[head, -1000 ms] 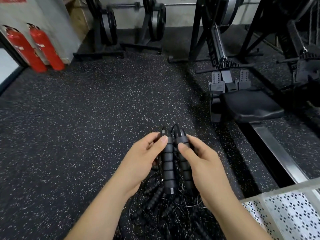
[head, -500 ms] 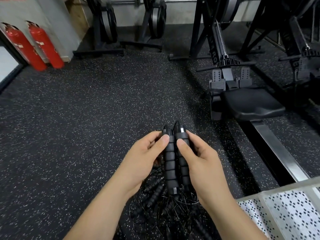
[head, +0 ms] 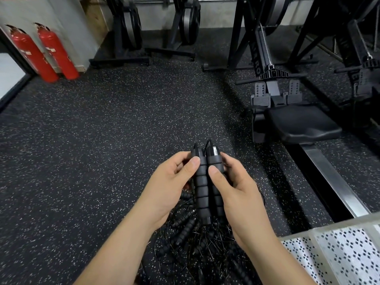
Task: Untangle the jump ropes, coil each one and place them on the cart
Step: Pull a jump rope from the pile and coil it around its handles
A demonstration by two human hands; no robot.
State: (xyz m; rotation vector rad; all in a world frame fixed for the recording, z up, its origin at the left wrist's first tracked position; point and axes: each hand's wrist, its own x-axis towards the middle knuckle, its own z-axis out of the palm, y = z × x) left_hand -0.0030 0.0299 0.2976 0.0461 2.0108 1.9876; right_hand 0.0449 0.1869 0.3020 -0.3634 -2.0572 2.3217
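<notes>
Left hand (head: 168,188): my fingers are curled round the left handle, thumb pressed on its upper foam. Clamped.
Tangle of jump ropes (head: 185,233): lies on the floor under my hands. Thin wiry strands and more foam grips. I judge it light and springy, likely to snag, so I should draw it out slowly.
Left handle (head: 201,188): upright, ribbed foam. Soft and grippy, probably stiff inside. The mid-ribs are the best hold.
Right handle (head: 214,161): upright, touching the left one. The shiny collar at the top looks slicker — keep to the foam.
Right hand (head: 238,194): thumb and fingers are closed round the right handle.
Cart (head: 349,254): I take the white perforated surface at lower right for it — no rope on the part shown.
</notes>
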